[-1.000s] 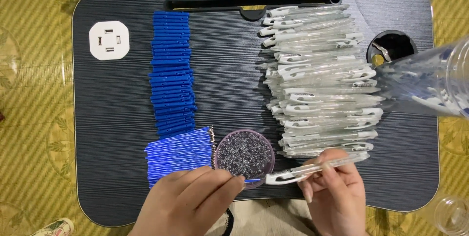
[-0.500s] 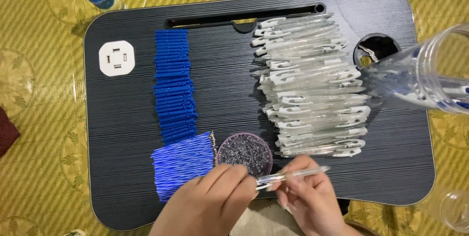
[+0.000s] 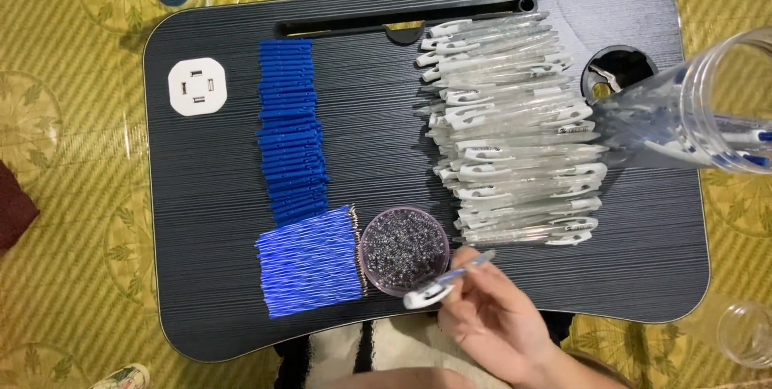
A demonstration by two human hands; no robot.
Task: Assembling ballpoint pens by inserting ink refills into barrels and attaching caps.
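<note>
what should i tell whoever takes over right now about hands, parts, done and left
Right hand holds a clear pen with a blue refill inside, over the table's near edge. Left hand is out of view.
Parts: blue refills beside the dish of springs, blue caps in a column, clear pen barrels stacked at right.
Done: some pens lie in the plastic jar.
Left: most barrels are unassembled.

The lap table point(image 3: 209, 276) is matt black, finely ribbed. On it, clear glossy plastic pen barrels point(image 3: 515, 131); left of them, matt blue plastic caps point(image 3: 291, 131); beside it, a shiny transparent jar point(image 3: 708, 115).
</note>
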